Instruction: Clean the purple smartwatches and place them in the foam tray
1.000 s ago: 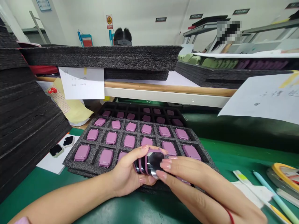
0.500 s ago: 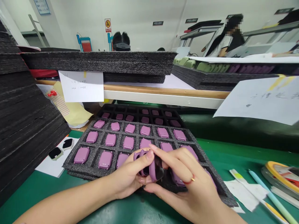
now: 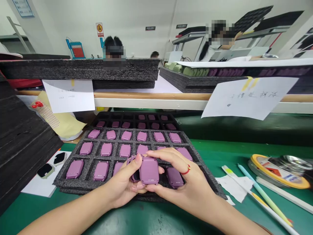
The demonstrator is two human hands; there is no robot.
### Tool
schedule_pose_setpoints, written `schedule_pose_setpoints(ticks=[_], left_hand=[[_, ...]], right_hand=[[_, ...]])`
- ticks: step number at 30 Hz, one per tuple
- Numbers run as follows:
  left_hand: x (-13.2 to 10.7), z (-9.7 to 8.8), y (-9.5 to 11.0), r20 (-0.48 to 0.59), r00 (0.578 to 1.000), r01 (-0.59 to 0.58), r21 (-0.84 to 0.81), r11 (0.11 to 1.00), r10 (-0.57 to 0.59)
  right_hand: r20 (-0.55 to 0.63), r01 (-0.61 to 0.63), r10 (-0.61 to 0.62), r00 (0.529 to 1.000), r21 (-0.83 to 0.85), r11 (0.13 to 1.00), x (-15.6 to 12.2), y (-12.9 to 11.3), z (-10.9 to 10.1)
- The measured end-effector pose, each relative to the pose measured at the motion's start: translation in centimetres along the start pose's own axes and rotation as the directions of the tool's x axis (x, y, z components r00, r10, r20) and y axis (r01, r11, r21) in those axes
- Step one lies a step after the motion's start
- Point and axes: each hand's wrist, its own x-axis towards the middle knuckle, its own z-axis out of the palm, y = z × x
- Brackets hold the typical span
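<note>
A black foam tray [image 3: 61,173] with a grid of pockets lies on the green table, most pockets holding a purple watch case [image 3: 101,170]. My left hand [image 3: 122,187] is closed around a small stack of purple cases at the tray's front edge. My right hand [image 3: 181,186], with a red ring, pinches one purple case [image 3: 149,170] back side up, right beside the stack in my left hand. A second tray [image 3: 105,115] with more purple cases sits behind the first.
Black foam trays are stacked at the left [image 3: 22,137] and on the shelf [image 3: 80,67]. Paper notes [image 3: 69,95] [image 3: 249,96] hang from the shelf. A tape roll [image 3: 276,171], a pale blue pen [image 3: 264,194] and paper scraps lie right. Two dark lenses [image 3: 52,164] rest on white paper. Other people work behind.
The case in my right hand has turned from its glossy dark face to its purple back. My view has shifted right and slightly up.
</note>
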Motion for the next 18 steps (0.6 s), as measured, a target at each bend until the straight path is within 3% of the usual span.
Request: schedule_pose_setpoints(ticks=[6,10,14,18], left_hand=[[0.1,-0.2,-0.1,-0.04,0.999,-0.002,0.001,1.0,0.002],[0.1,-0.4,-0.3,-0.009,1.0,-0.007,0.023,1.0,0.007],[0.0,-0.4,-0.5,0.035,0.998,-0.05,0.043,0.998,0.048],[0.1,-0.2,-0.7,0.042,0.995,-0.093,-0.022,0.995,0.094]], right_hand=[[0.016,0.063,-0.062,0.998,-0.049,0.997,0.0,0.3,-0.1],[0.022,0.07,-0.069,0.997,-0.046,0.996,0.0,0.0,-0.1],[0.008,-0.098,0.098,0.995,0.107,0.989,0.0,-0.8,0.7],[0.008,-0.285,0.292,0.956,0.248,0.926,0.0,-1.1,1.3]])
